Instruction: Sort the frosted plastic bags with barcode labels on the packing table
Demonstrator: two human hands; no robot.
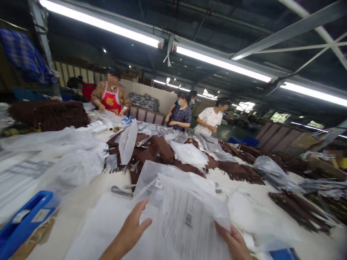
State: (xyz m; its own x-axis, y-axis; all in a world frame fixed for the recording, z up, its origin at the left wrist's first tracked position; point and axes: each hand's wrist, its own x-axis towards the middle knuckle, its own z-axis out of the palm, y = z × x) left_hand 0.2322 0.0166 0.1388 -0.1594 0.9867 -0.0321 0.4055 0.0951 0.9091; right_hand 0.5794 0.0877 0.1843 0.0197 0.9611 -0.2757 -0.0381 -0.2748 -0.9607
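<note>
A frosted plastic bag point(179, 195) lies in front of me, with printed lines and a barcode label point(188, 219) on it. At its left side is my left hand point(134, 225), thumb and fingers apart, holding nothing. My right hand point(233, 240) grips the bag's right edge, its fingers closed on the plastic and partly hidden by it. White plastic sheets point(105, 224) lie under and beside the bag. Just beyond it are folded brown fringed scarves point(157, 150), some with clear bags on top.
A blue tape dispenser point(29, 220) stands at the near left. Loose plastic bags point(67, 159) spread over the left of the table, with a brown fabric pile point(48, 113) behind. Several co-workers stand across the table, one in a red apron point(111, 101). Brown scarves point(298, 209) lie to the right.
</note>
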